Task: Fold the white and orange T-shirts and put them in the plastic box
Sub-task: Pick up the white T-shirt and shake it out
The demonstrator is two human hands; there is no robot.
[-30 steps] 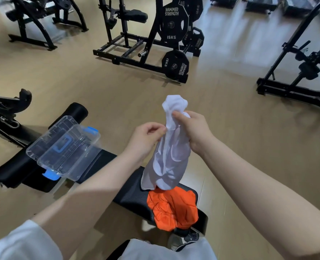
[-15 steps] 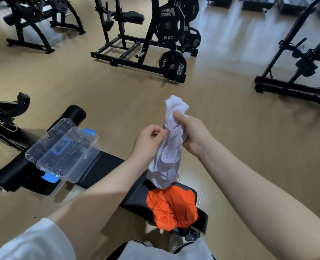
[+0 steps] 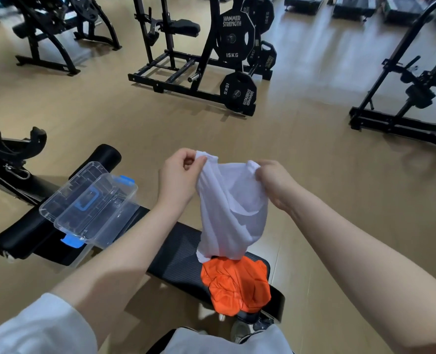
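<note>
Spreading the white shirt above the surface

The box [image 3: 89,208] sits left; left hand [image 3: 178,175] and right hand [image 3: 273,182] pinch the white shirt [image 3: 233,210] by its top edge over the orange shirt [image 3: 236,287]. Best pull corners apart evenly before laying flat.

left hand [image 3: 178,175], right hand [image 3: 275,183] pinch white T-shirt [image 3: 233,213] | orange T-shirt [image 3: 236,287] on bench [image 3: 176,251]

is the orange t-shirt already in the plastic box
No, the orange T-shirt lies crumpled on the black bench, apart from the clear plastic box further along it.
</note>
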